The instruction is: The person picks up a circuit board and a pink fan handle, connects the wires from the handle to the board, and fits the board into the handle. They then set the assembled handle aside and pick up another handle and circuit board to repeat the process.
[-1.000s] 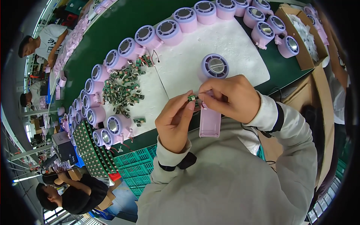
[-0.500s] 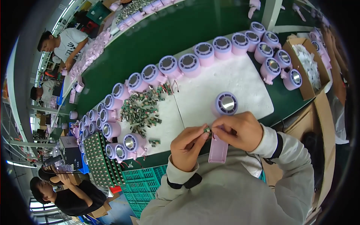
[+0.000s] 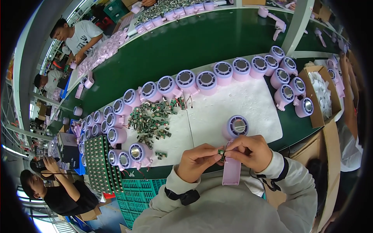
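Between the thumb and forefinger of my left hand (image 3: 197,162) is a small green circuit board (image 3: 220,152). My right hand (image 3: 253,153) is closed in a pinch right beside the board, over the top of the handle. Whether its fingertips hold a thin wire is too small to tell. Under my hands lies a lilac handheld fan, its round head (image 3: 237,126) pointing away from me on the white mat. The open, hollow pink handle (image 3: 231,171) points toward me, past the table's near edge.
Left on the white mat (image 3: 248,103) lie a heap of loose circuit boards (image 3: 153,116) and one separate board (image 3: 161,154). Fan heads (image 3: 185,80) line the far edge. Board panels (image 3: 99,163) are stacked at left, above green crates (image 3: 136,198). A carton (image 3: 321,97) with white pieces stands right.
The view has shifted, so the table sits lower in the picture. My hands have come closer together at the circuit board, above the fan's handle.
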Demonstrator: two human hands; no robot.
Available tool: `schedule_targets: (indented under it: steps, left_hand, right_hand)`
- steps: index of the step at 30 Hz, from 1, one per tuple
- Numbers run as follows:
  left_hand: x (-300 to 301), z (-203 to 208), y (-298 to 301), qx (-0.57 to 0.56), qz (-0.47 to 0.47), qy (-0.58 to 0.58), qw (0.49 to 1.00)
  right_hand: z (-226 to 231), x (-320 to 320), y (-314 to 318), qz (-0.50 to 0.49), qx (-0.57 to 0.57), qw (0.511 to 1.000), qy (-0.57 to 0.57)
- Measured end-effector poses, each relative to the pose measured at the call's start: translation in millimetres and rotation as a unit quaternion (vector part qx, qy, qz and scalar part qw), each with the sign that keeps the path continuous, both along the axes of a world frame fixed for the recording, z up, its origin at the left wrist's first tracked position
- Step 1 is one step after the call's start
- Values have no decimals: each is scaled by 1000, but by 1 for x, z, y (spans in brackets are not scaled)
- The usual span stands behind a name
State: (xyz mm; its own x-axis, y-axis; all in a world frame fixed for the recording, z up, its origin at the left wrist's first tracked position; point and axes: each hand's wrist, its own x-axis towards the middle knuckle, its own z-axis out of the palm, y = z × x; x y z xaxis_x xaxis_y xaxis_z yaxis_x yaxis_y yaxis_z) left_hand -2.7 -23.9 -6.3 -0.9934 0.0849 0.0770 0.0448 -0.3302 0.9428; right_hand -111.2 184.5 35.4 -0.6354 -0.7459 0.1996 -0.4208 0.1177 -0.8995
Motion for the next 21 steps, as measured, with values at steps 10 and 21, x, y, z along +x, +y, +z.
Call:
schedule_targets:
  steps: [10,21]
  left_hand:
    - [-4,0,13,-21,50,2,998]
    - [-3,0,11,-81,113,32,990]
  right_hand:
    - [3,0,2,-34,15,999,23]
    - [3,-14,0,99,4,974,201]
